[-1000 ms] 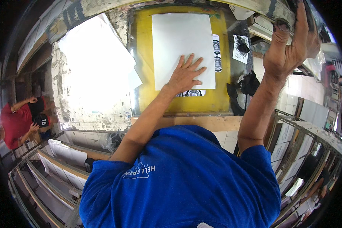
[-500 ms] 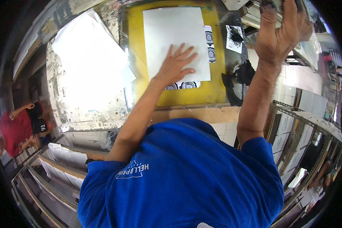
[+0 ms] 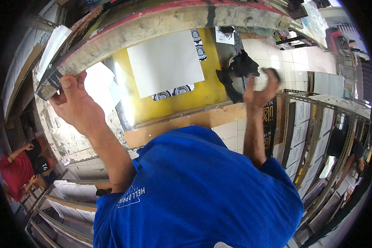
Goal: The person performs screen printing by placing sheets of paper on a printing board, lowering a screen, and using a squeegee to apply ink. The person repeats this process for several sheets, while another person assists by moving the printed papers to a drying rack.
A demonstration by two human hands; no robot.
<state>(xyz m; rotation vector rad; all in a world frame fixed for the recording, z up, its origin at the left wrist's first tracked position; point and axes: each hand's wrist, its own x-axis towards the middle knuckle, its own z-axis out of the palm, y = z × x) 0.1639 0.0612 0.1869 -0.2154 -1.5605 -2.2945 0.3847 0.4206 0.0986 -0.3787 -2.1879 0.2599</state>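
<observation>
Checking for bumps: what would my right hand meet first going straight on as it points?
Your right hand would probably meet the crumpled black cloth first, at its thumb side, though depth is unclear.

I have the sheet (image 3: 165, 62) lying on the board (image 3: 211, 89), card (image 3: 182, 89) jutting from beneath its near and right edges. A wooden strip (image 3: 186, 120) borders the board's near edge. Left of the board I see paper (image 3: 96, 78) on the counter (image 3: 49, 124). The frame (image 3: 153, 31) spans above the board's far part, its left end in the left hand (image 3: 80, 105). Beside the board's right edge sits the cloth (image 3: 244, 66), near the right hand (image 3: 258, 95).
</observation>
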